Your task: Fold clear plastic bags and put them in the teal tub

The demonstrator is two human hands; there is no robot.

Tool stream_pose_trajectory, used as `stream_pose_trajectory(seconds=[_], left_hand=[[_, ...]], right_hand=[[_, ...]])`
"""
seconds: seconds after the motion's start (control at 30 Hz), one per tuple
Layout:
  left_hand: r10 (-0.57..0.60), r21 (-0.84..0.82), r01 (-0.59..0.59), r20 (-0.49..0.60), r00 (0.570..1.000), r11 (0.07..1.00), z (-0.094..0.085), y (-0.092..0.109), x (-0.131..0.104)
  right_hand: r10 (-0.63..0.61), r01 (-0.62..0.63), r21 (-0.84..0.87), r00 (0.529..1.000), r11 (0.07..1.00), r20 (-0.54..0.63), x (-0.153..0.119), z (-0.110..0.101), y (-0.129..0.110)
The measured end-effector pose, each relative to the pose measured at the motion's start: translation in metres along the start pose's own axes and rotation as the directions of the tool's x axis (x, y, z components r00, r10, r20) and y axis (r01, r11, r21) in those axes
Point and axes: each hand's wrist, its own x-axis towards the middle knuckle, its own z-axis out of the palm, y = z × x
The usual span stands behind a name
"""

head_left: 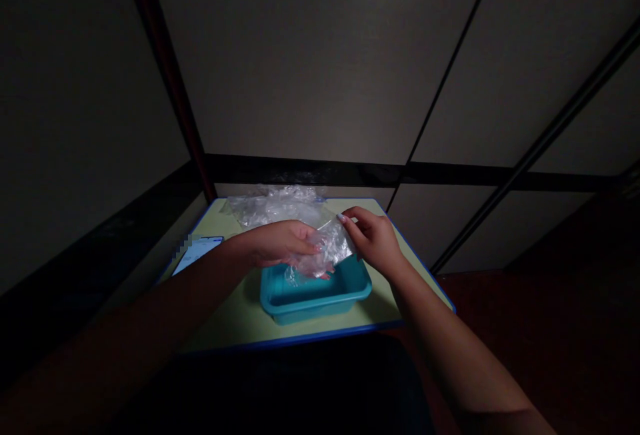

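At the centre of the frame, the left hand (pixel 287 243) and right hand (pixel 374 238) both grasped a crumpled clear plastic bag (pixel 333 248), located above the rectangular teal plastic basin (pixel 315 307), which sat on the pale yellow, blue-edged table (pixel 227 318) at lower centre.

Plastic (pixel 280 207) behind basin (pixel 320 307), apparent phone (pixel 199 253) left.

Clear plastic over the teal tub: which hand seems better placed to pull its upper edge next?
Probably the right hand: its fingertips are at the upper edge of the clear plastic, while the left hand holds it lower, above the teal tub.
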Motion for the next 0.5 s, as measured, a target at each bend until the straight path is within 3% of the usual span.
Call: stream_pose_trajectory(seconds=[0.13, 0.23, 0.33, 0.5], left_hand=[[-0.06, -0.002, 0.06, 0.01, 0.998, 0.998, -0.004, -0.002, -0.001], [-0.122, 0.052, 0.119, 0.065, 0.99, 0.992, -0.006, 0.0, -0.001], [-0.187, 0.131, 0.181, 0.035, 0.982, 0.975, -0.008, 0.003, 0.0], [-0.263, 0.402, 0.244, -0.009, 0.965, 0.882, -0.013, 0.002, 0.009]], right_hand=[[0.038, -0.04, 0.056, 0.999, 0.998, 0.037, -0.007, 0.005, 0.007], [-0.014, 0.009, 0.066, 0.997, 0.998, 0.076, -0.009, -0.001, 0.015], [-0.016, 0.013, 0.139, 1.0, 0.99, 0.024, -0.011, -0.012, 0.031], [0.11, -0.088, 0.26, 0.991, 0.962, -0.073, -0.021, -0.018, 0.074]])
